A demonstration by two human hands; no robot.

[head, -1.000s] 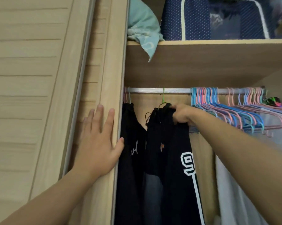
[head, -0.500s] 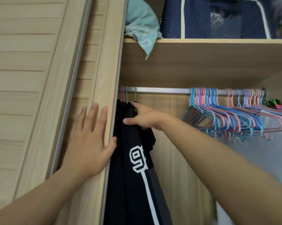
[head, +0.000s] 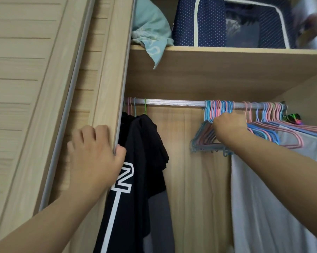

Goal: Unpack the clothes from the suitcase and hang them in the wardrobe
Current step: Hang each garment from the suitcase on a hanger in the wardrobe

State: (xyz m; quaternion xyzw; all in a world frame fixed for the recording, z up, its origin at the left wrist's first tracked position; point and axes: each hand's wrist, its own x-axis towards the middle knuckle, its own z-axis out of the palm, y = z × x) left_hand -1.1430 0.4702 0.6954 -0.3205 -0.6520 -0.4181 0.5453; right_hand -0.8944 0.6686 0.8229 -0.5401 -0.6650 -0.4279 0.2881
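Two hands are up at the wardrobe from where I sit watching. My left hand (head: 96, 154) grasps the edge of the sliding door (head: 108, 84), fingers curled on its front face and the thumb hooked round the edge. My right hand (head: 228, 125) is clenched around the bunch of empty hangers (head: 208, 137), pink and blue, gathered on the rail (head: 172, 102) right of centre; I cannot make out how many it grasps.

At the left end of the rail, the black garment (head: 143, 147) with a white printed number and a white stripe hangs from a green hanger (head: 145, 106), just beside the door edge and touching my left thumb. A few pink and blue hooks sit on the rail just left of the green one, with more dark cloth beneath them. A stretch of bare rail lies between this clothing and the hanger bunch.

On the right, below my forearm, white clothes (head: 263, 207) hang from further pink and blue hangers. On the shelf (head: 227, 52) above lie a crumpled teal cloth (head: 150, 33), one corner drooping over the edge, and a navy dotted storage box (head: 208, 22) with white trim.
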